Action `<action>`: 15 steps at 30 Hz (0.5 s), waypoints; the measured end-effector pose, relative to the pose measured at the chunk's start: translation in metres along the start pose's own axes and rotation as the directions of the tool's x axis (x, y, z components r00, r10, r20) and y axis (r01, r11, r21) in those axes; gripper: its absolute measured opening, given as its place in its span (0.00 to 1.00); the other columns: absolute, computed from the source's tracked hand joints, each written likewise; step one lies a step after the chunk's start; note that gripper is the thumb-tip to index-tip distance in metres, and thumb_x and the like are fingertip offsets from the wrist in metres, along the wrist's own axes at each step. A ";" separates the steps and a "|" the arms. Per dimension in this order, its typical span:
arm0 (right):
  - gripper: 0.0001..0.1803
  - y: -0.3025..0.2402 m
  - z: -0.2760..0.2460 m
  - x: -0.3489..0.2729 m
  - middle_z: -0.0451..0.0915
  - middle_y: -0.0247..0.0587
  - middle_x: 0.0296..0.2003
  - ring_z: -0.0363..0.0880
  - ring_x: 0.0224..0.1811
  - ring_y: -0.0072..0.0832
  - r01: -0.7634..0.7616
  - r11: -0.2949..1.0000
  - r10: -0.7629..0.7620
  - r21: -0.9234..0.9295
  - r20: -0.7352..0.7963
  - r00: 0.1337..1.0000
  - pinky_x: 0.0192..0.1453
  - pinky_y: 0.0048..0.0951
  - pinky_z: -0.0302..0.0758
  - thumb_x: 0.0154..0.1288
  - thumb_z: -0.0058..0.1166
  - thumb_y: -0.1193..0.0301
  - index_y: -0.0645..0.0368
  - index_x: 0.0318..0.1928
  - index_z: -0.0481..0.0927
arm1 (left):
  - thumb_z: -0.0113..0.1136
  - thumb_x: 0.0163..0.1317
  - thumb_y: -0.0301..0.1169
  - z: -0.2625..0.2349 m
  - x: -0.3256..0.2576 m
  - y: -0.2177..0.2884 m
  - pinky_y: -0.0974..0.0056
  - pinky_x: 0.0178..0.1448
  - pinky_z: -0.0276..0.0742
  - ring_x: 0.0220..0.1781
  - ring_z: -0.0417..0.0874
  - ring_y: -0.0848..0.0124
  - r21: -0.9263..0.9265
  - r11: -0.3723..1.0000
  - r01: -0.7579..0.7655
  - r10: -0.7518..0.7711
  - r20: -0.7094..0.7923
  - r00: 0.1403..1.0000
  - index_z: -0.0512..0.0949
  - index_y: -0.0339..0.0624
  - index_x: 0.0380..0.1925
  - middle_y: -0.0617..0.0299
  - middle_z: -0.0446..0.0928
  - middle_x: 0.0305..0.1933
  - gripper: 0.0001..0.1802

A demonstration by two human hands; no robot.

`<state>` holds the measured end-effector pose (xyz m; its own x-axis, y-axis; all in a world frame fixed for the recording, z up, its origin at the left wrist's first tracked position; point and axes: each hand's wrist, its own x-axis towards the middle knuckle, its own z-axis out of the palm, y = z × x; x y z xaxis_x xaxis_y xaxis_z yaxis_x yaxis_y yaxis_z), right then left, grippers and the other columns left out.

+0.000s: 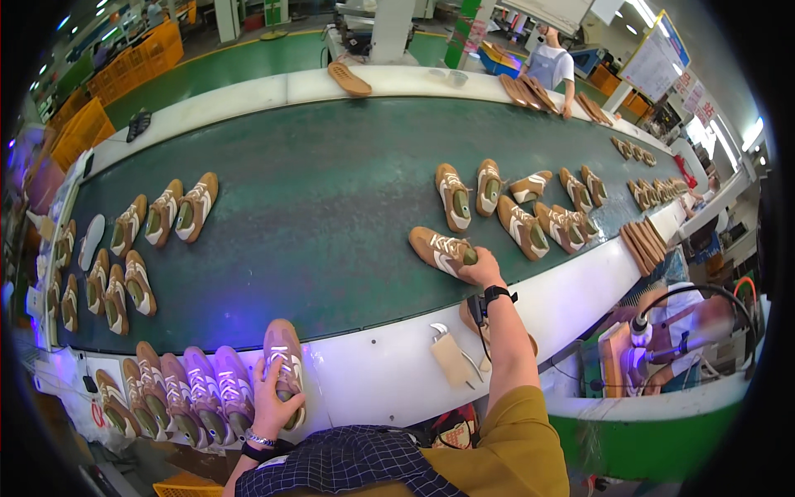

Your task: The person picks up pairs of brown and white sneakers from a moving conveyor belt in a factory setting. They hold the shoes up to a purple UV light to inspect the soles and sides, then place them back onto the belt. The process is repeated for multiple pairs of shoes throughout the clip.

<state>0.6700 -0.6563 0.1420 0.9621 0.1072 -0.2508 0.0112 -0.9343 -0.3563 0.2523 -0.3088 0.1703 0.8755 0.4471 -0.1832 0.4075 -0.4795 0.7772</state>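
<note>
Nearest, the left hand point(273, 398) lies over a tan shoe point(284, 369) on the white near edge of the table point(381, 373), fingers wrapped around its heel end. To its left a row of similar shoes point(178, 393) stands side by side along that edge. Farther out, the right hand point(483, 269) reaches onto the dark green belt point(315, 224), fingers closed on the heel of another tan shoe point(441, 251) lying near the belt's near edge. Beyond it a cluster of shoes point(513, 203) sits mid-belt; loose soles point(530, 91) lie along the far white edge.
</note>
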 end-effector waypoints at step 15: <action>0.24 -0.065 0.019 -0.037 0.82 0.41 0.34 0.81 0.33 0.27 -0.353 0.501 -0.080 0.790 0.449 0.890 0.36 0.27 0.76 0.50 0.64 0.62 0.67 0.43 0.79 | 0.58 0.49 0.23 -0.013 0.010 0.038 0.54 0.61 0.65 0.58 0.69 0.52 -0.011 0.997 -0.075 0.068 -0.307 0.949 0.73 0.36 0.49 0.44 0.67 0.57 0.23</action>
<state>0.6282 -0.5933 0.1569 0.7331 0.3228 -0.5987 -0.5497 -0.2372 -0.8010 0.2730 -0.3130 0.2054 0.7790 0.6238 0.0639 0.3378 -0.5032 0.7954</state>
